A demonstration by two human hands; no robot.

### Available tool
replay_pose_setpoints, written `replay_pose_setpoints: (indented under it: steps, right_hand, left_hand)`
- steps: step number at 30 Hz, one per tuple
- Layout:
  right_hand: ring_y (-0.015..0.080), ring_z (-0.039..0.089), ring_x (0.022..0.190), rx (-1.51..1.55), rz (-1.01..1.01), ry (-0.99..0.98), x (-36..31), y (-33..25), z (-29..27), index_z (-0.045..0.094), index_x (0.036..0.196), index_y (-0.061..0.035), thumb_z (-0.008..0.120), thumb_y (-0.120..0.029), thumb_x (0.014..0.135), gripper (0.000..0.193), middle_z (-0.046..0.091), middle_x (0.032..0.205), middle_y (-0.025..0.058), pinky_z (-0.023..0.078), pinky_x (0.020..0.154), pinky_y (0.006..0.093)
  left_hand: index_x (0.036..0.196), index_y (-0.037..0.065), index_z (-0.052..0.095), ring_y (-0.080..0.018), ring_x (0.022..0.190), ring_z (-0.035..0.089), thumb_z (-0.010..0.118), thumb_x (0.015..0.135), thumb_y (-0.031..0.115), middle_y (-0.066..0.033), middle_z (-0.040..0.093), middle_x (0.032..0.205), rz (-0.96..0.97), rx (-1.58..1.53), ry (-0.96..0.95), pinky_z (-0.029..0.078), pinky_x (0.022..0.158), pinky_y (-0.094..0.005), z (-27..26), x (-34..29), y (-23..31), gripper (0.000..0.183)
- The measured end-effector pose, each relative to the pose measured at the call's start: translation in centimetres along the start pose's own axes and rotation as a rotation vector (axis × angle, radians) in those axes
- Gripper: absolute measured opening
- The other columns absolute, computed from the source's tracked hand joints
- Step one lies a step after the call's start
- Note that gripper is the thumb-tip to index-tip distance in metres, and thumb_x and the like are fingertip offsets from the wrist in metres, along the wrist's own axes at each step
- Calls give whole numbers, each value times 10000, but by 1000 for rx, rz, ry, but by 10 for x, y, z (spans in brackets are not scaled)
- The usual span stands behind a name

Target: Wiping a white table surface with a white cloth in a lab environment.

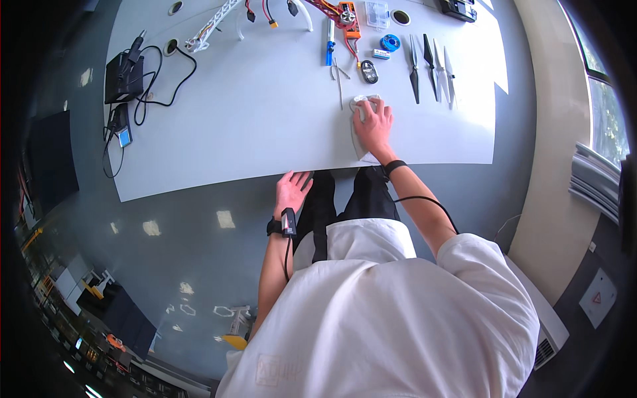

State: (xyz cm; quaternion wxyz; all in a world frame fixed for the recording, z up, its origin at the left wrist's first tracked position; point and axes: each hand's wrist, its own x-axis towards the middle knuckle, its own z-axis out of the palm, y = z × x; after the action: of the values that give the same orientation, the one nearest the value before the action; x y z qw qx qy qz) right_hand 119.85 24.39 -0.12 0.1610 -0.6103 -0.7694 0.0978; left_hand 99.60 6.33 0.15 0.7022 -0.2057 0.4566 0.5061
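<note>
White cloth, soft and crumpled (359,140), is on the broad white tabletop (232,126), right of centre at the front edge. Right hand (375,128) is on top of it, fingers bent and slightly apart, tips at the far end; can't tell if they pinch the fabric or just press. Left hand (290,193) is off the table, just by the front edge, palm up, fingers spread, holding nothing.

Beyond the cloth: thin silvery metal tools (340,85), near its far end; black oval coil of cable (369,71); blue round spool (390,43). Right of those, a row of four long narrow propeller blades (430,60), dark and pale. Orange rectangular pack with red leads (350,26) near the top. Far left: black boxy unit (124,77) with a black looping cable (179,94). Black bands on both wrists.
</note>
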Motion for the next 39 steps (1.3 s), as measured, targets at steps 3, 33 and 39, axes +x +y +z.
replay_pose_setpoints:
  steps: [3,33,39]
  right_hand:
    - [292,452,966,-19,51,67,23,-10,13,606,983,-188,607,-248,762,229,499,1097,64,367,770,419]
    - [285,470,911,-26,35,55,25,79,-26,586,983,-213,633,-242,742,248,513,1094,36,374,711,408]
    - [286,476,908,64,-144,-61,-26,134,-59,578,1001,-235,642,-249,743,266,509,1101,21,383,707,398]
  left_hand:
    - [1159,35,449,-251,1215,404,438,900,223,-126,451,1259,-9,2,27,338,1013,-436,6,4,-2,319]
    - [1153,46,449,-242,1140,448,510,858,204,-110,494,1178,34,-102,280,389,955,-436,78,22,-66,341]
    - [1142,62,452,-252,1137,447,545,771,231,-111,493,1172,27,-160,472,343,971,-446,104,43,-84,418]
